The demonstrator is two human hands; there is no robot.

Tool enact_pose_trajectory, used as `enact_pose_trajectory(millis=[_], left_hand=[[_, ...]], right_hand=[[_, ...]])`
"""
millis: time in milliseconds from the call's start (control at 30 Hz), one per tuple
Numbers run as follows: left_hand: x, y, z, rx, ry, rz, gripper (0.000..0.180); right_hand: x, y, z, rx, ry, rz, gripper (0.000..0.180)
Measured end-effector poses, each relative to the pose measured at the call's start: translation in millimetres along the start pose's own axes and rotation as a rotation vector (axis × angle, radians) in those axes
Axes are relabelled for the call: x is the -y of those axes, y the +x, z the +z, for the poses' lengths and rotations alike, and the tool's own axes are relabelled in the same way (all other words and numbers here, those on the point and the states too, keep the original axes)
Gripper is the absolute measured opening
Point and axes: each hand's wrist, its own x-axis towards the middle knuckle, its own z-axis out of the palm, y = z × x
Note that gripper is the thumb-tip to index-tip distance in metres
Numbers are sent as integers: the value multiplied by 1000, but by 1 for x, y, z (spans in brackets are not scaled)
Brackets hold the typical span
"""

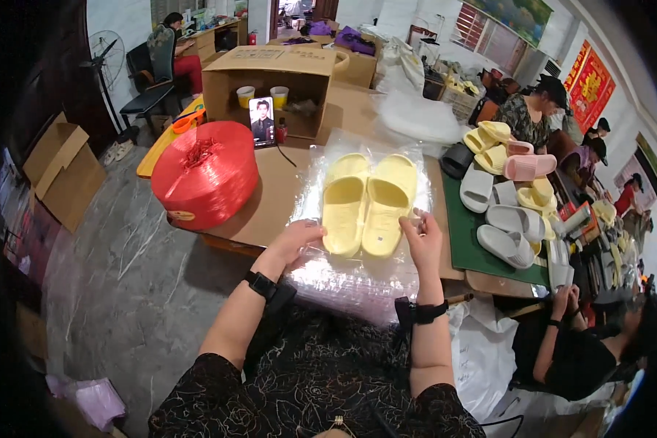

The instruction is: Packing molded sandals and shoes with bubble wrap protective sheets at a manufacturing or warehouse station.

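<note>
Slippers (378, 208), a pale yellow pair, lie side by side at the centre of the frame, toes toward the top, over a stack of clear bags (336, 285). Glare on the film makes it hard to see whether the pair lies on the top bag or inside it, and the wearer's body cuts off the stack's lower edge.

The left hand (293, 241) reaches the lower left side of the pair, thumb at the sole's edge; its other fingers are mostly hidden, so I cannot tell whether it grips film or just rests there. The right hand (425, 239) is at the opposite side, thumb and forefinger by the sole — again, I cannot tell if they are closed on anything.

Left of centre, a red roll (206, 175) covers part of the tabletop (274, 186). Above it, a phone (261, 120) stands before an open box (266, 62), hiding some of its dim inside; two cups (279, 98) show there. At right, a heap (515, 219) of slippers overlaps itself on a green mat (467, 252) — many only partly visible. At lower right, a person (584, 350) fades into the dark rim.
</note>
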Motion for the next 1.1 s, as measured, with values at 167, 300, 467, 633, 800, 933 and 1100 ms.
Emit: enact_pose_trajectory(millis=[167,300,467,633,800,933,1100], left_hand=[[-3,2,-3,11,-31,-42,35],[14,13,-16,82,-207,-1,35],[15,15,-14,71,-220,-11,36],[15,13,-13,54,-191,-21,35],[12,9,-2,60,-86,75,36],[16,14,-5,6,-20,109,36],[28,27,-22,-80,110,19,31]], right_hand=[[-10,-3,-16,134,526,294,48],[-16,-5,-31,295,801,484,60],[4,-16,-39,354,290,440,83],[-15,-8,-43,176,272,225,81],[-22,-8,-38,93,154,34,74],[-13,-24,-20,-114,-476,-241,71],[30,-35,12,63,-406,-548,55]])
